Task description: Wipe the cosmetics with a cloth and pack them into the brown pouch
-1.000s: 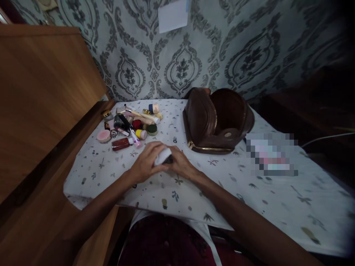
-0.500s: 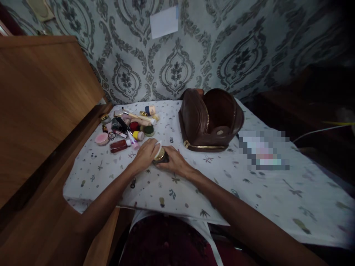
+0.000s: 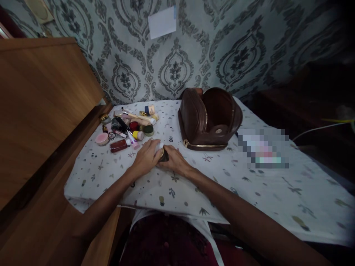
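Gold-topped dark jar (image 3: 164, 156) is clamped by fingers of the right hand (image 3: 175, 160), left hand (image 3: 144, 157) pinching something white (image 3: 160, 145).

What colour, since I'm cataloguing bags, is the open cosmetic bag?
Dark brown; the cosmetic bag shows best in the head view.

a pale grey-green wall (image 3: 199, 66) stands behind the desk (image 3: 249, 192), patterned all over with darker grey medallions, leaves and scrolls. a blank-looking white sheet (image 3: 162, 23) hangs high on it, slightly tilted. the desk wears a white cover printed with small leaves, pineapples and dots, draping over its near edge. along the left side rises a broad brown wooden panel (image 3: 47, 99) with visible grain. at the upper left corner is a cream-coloured fixture (image 3: 41, 10), partly cut off. dark furniture (image 3: 307, 107) sits in shadow at the right, a thin pale cable (image 3: 318, 128) crossing before it. the light is dim, and the far right fades nearly to black.
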A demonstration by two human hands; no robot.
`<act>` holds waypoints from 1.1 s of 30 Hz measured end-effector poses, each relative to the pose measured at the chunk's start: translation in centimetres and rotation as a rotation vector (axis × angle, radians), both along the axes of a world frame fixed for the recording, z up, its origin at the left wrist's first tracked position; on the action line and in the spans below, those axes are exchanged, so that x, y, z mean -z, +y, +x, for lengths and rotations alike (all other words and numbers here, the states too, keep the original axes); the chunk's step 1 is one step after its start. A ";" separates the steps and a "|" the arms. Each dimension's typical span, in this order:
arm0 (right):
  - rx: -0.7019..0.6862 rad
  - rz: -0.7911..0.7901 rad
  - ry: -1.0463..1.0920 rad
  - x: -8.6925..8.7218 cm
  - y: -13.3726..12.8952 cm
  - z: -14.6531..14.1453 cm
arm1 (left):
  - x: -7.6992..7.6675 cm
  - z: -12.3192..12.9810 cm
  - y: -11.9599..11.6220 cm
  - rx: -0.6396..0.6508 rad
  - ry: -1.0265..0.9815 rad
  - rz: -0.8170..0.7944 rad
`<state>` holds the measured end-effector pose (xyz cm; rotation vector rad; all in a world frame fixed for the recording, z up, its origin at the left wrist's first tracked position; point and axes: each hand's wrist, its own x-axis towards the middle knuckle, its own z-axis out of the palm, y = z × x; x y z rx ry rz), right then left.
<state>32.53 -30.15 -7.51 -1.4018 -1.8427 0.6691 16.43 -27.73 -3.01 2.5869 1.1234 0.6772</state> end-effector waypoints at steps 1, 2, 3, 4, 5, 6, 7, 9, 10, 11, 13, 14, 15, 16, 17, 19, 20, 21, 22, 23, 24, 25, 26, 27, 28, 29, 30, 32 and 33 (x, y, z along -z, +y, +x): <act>0.021 0.000 0.011 0.2 0.0 -0.1 | -0.3 0.2 -0.4 -0.012 0.073 0.039; 0.038 0.002 0.028 0.4 0.0 -0.1 | -0.5 0.4 -0.8 -0.023 0.148 0.079; 0.048 0.002 0.046 0.6 0.0 -0.1 | -0.8 0.7 -1.1 -0.034 0.219 0.119; 0.052 0.000 0.060 0.8 0.0 -0.2 | -1.0 1.0 -1.2 -0.046 0.283 0.158; 0.053 -0.004 0.068 1.0 0.0 -0.2 | -1.1 1.3 -1.3 -0.057 0.338 0.195; 0.053 -0.006 0.073 1.1 0.0 -0.2 | -1.2 1.6 -1.4 -0.061 0.385 0.226; 0.053 -0.005 0.077 1.2 0.0 -0.2 | -1.2 1.9 -1.3 -0.055 0.422 0.255; 0.060 -0.011 0.082 1.1 -0.1 -0.2 | -1.1 2.3 -1.1 -0.012 0.455 0.305; 0.062 -0.019 0.086 1.0 -0.2 -0.2 | -0.9 2.3 -0.8 0.024 0.448 0.328; 0.062 -0.029 0.090 0.8 -0.3 -0.2 | -0.7 2.3 -0.6 0.063 0.425 0.347; 0.051 -0.041 0.104 0.5 -0.4 -0.2 | -0.2 2.1 -0.1 0.135 0.346 0.381; 0.044 -0.038 0.114 0.4 -0.5 -0.1 | 0.0 1.9 0.2 0.169 0.298 0.397; 0.034 -0.031 0.125 0.4 -0.6 0.0 | 0.3 1.7 0.4 0.204 0.246 0.412; 0.025 -0.020 0.134 0.4 -0.6 0.1 | 0.4 1.5 0.6 0.241 0.192 0.420; 0.018 -0.010 0.141 0.4 -0.7 0.2 | 0.6 1.3 0.8 0.281 0.138 0.419; 0.000 -0.001 0.144 0.6 -0.6 0.4 | 0.6 1.1 0.9 0.358 0.048 0.386; -0.008 -0.003 0.141 0.7 -0.6 0.4 | 0.5 1.1 0.9 0.385 0.017 0.352; -0.010 -0.007 0.139 0.8 -0.5 0.4 | 0.4 1.2 0.9 0.398 -0.009 0.308; -0.003 -0.012 0.140 0.8 -0.5 0.4 | 0.2 1.2 0.9 0.396 -0.033 0.256; 0.007 -0.019 0.141 0.8 -0.4 0.3 | -0.1 1.3 0.8 0.382 -0.060 0.199; 0.020 -0.028 0.140 0.7 -0.3 0.2 | -0.3 1.4 0.8 0.358 -0.092 0.140; 0.035 -0.039 0.136 0.7 -0.3 0.1 | -0.5 1.5 0.8 0.325 -0.128 0.085; 0.046 -0.055 0.129 0.6 -0.3 0.0 | -0.6 1.6 0.9 0.288 -0.162 0.037; 0.054 -0.071 0.120 0.5 -0.3 0.0 | -0.7 1.6 1.0 0.246 -0.197 -0.002; 0.056 -0.084 0.111 0.4 -0.2 -0.1 | -0.7 1.6 1.2 0.204 -0.231 -0.040; 0.055 -0.091 0.107 0.4 -0.3 -0.1 | -0.6 1.5 1.5 0.158 -0.273 -0.086; 0.049 -0.092 0.108 0.3 -0.3 0.0 | -0.4 1.5 1.8 0.113 -0.320 -0.137; 0.023 -0.087 0.115 0.1 -0.4 0.0 | 0.2 1.3 2.3 0.035 -0.410 -0.226; 0.011 -0.088 0.117 0.0 -0.5 0.0 | 0.6 1.1 2.5 0.004 -0.445 -0.254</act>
